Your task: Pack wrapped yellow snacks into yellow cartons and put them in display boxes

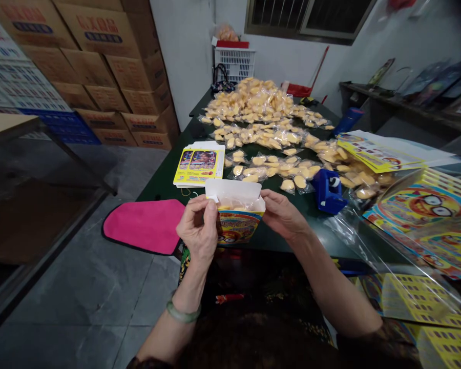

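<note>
A small colourful box [238, 225] stands upright at the near edge of the green table, its white top flap raised. Clear wrapping and something pale yellow show inside its opening. My left hand [200, 228] pinches the box's left top edge between thumb and fingers. At the right top corner, my right hand [286, 215] grips the box's side, its fingers partly behind it. Flat yellow printed cartons [200, 165] lie just behind the box on the left. To the right of the box sits a blue tape dispenser [328, 193].
Many wrapped yellow pieces [261, 102] are heaped across the green table [161, 177]. Printed sheets [426, 205] and plastic film lie at the right. A pink chair back [144, 225] is at the left; brown cartons [107, 66] are stacked beyond it.
</note>
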Demonstrator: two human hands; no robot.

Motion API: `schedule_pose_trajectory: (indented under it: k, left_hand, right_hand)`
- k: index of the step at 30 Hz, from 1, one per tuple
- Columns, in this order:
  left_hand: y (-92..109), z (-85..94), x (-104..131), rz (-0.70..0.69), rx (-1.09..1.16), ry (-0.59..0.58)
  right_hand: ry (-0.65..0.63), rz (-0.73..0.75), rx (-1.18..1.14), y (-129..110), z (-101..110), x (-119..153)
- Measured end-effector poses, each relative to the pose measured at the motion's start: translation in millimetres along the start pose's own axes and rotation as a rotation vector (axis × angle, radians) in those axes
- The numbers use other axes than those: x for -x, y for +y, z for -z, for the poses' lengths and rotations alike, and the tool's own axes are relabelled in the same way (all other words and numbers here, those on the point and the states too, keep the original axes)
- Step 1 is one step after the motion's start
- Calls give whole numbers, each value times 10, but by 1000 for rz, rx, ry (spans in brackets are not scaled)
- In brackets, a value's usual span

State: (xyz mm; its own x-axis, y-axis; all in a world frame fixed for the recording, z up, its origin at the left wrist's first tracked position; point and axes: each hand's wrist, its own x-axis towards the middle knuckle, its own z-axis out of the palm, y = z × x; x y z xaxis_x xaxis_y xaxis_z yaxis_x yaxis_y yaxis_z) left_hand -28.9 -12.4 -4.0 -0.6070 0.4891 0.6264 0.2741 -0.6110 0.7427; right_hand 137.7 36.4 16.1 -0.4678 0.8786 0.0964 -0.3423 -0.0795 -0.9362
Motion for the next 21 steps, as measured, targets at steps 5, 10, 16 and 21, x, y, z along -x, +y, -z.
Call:
schedule_pose_trajectory:
  k: [5,10,16,21]
  left_hand:
    - [25,49,18,3,44,-52]
    - [85,94,-20,185,140,-192]
    - [154,80,-158,191,289,-336]
    - [173,79,-159,234,408,-283]
  right_hand:
    - [-5,33,93,-100,-83,-19]
    - [39,306,291,-54,-143,-20]
    - [180,438,321,116,-169,-38]
    - [50,425,235,89,-118,33]
